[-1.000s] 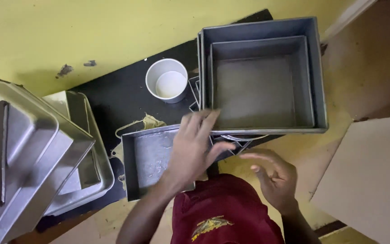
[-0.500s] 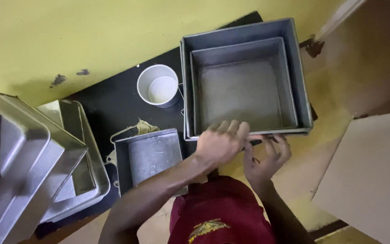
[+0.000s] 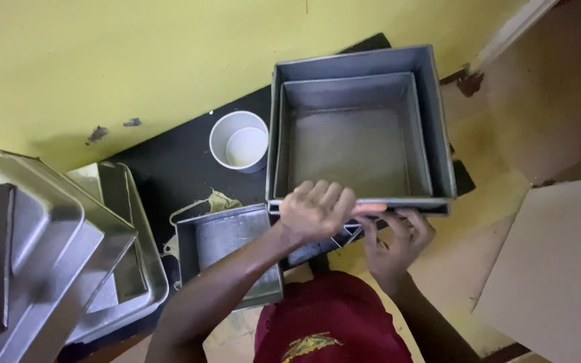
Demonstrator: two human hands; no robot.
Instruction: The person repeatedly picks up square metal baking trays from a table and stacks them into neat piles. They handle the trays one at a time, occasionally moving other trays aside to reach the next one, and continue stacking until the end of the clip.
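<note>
Just beyond the fingers, two nested square pans (image 3: pixel 361 128) sit on the dark desk (image 3: pixel 169 168); the left hand (image 3: pixel 317 210) curls closed over their near rim while the right hand (image 3: pixel 398 235) grips under that same edge, so lifting or shifting the stack looks in hand, which calls for a level, two-handed hold. Left of the fingers I count one white cup (image 3: pixel 239 141), one smaller pan (image 3: pixel 230 249) and several stacked trays (image 3: pixel 48 249).

No packages — labels, signs, screens
</note>
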